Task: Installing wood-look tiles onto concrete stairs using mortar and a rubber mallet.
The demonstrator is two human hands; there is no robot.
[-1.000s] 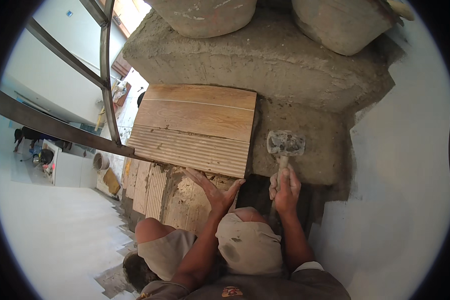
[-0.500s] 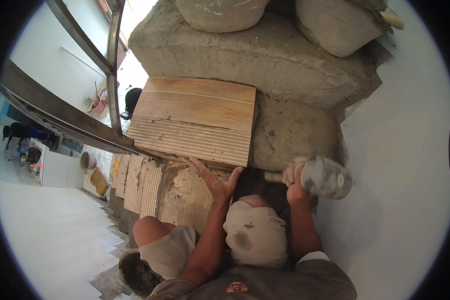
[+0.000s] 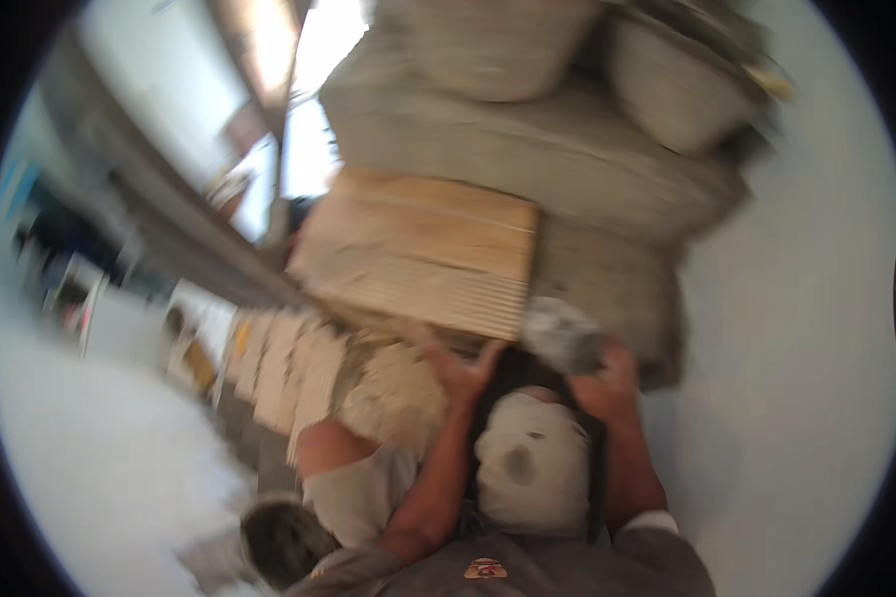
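Mallet (image 3: 560, 334), its blunt head mottled grey and blurred, is clamped in the grip of the right hand (image 3: 609, 380), beside the near right corner of the tiled step (image 3: 428, 234). Brown wood-grain tile meets a paler, ribbed front strip (image 3: 438, 292). The left hand (image 3: 458, 370) spreads its grip apart at the front edge. Rough concrete (image 3: 538, 149) rises behind; the shirt emblem (image 3: 486, 568) is illegible.

The concrete step (image 3: 548, 154) looks rough, the wood-look tread (image 3: 418, 244) ribbed.
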